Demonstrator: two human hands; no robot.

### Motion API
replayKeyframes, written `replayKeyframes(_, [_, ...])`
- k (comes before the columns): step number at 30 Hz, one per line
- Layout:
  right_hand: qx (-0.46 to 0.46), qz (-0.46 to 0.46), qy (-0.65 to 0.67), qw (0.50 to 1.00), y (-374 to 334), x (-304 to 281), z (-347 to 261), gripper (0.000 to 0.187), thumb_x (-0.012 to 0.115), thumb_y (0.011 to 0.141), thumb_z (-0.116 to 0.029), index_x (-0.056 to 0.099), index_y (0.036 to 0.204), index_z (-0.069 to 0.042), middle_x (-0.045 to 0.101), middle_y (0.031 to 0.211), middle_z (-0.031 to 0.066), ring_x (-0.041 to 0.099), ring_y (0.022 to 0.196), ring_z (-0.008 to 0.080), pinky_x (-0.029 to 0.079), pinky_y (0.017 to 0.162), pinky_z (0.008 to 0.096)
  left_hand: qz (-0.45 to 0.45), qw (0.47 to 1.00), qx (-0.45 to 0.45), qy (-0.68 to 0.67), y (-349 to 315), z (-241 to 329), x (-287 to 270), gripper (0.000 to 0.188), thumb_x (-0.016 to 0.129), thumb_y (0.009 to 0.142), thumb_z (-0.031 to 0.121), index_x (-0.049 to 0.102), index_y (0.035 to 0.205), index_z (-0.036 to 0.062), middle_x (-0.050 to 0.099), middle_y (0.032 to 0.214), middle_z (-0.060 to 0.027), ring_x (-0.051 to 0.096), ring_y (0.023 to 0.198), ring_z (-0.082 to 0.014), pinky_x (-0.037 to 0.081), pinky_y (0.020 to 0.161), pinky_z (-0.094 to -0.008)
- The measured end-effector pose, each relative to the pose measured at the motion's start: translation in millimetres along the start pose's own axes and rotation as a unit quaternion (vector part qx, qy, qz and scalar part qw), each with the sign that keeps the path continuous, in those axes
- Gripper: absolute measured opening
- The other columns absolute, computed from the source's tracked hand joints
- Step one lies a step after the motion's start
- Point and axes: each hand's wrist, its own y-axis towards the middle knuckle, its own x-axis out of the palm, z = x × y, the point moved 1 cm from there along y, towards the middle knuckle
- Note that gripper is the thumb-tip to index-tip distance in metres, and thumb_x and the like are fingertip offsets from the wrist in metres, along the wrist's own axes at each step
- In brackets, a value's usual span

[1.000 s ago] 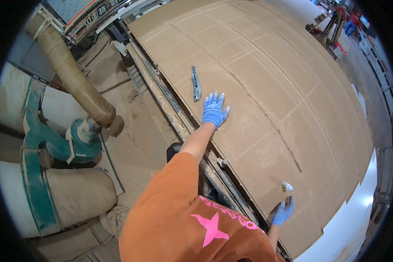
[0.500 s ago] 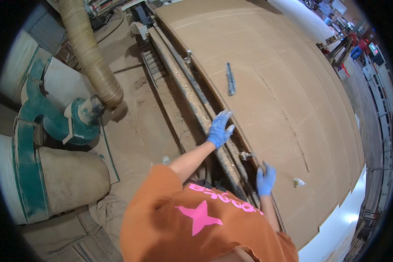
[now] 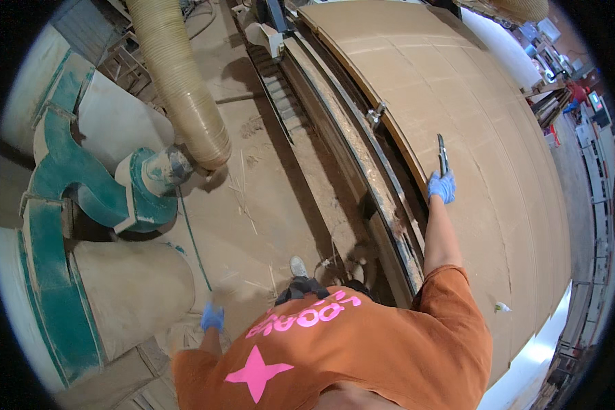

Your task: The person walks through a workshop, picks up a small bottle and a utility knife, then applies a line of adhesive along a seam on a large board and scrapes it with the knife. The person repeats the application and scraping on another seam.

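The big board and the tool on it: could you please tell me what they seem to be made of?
The board looks like fibreboard or a similar pressed wood sheet: flat, matt tan, no grain, with thin cut lines across it. The tool under the right hand seems metal, slim and dark grey with a dull sheen, though it is too small to be sure. Both hands wear thin blue gloves, probably nitrile.
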Motion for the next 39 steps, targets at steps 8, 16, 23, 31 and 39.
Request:
replayKeyframes(8, [0.028,0.08,-0.029,0.996,-5,13,-20,0.049,0.06,0.085,-0.043,0.055,0.127,-0.019,0.054,0.131,0.0069,0.048,0.123,0.0255,0.034,0.098,0.049,-0.106,0.974,-0.099,-0.175,5,45,-6,0.062,0.057,0.088,0.044,0.045,0.137,0.006,0.048,0.137,-0.0201,0.049,0.123,-0.0344,0.04,0.101,-0.0418])
replayKeyframes(16, [0.036,0.094,-0.049,0.994,13,9,-17,0.036,0.059,0.085,-0.044,0.063,0.112,-0.022,0.061,0.113,0.0043,0.053,0.111,0.0251,0.039,0.088,0.0484,-0.08,0.966,0.166,-0.183,192,220,-50,0.062,0.06,0.089,0.039,0.045,0.135,0.001,0.046,0.138,-0.0225,0.044,0.129,-0.0344,0.036,0.106,-0.0406])
replayKeyframes(23, [0.061,0.053,-0.074,0.994,46,-6,-23,0.027,0.06,0.086,-0.035,0.065,0.104,-0.016,0.066,0.097,0.0129,0.064,0.092,0.0311,0.05,0.079,0.0461,-0.092,0.916,0.345,-0.183,290,424,-168,0.062,0.06,0.09,0.035,0.042,0.138,0.0017,0.046,0.139,-0.0214,0.044,0.129,-0.0353,0.035,0.107,-0.0402])
replayKeyframes(31, [0.216,0.01,0.379,0.9,51,0,-41,0.033,0.065,0.083,-0.027,0.059,0.111,-0.009,0.059,0.075,0.0082,0.058,0.064,0.0206,0.048,0.059,0.035,-0.012,0.831,0.534,-0.159,348,618,-254,0.057,0.061,0.09,0.03,0.044,0.137,0.0025,0.048,0.138,-0.02,0.046,0.127,-0.034,0.035,0.107,-0.0392])
replayKeyframes(39, [0.231,-0.058,0.801,0.55,21,-34,-189,0.045,0.063,0.088,-0.031,0.051,0.126,-0.01,0.06,0.084,0.0046,0.06,0.065,0.0166,0.054,0.059,0.0374,0.128,0.705,0.688,-0.113,425,844,-340,0.058,0.065,0.085,0.028,0.046,0.136,0.0067,0.042,0.141,-0.0218,0.041,0.129,-0.0378,0.033,0.109,-0.0429])
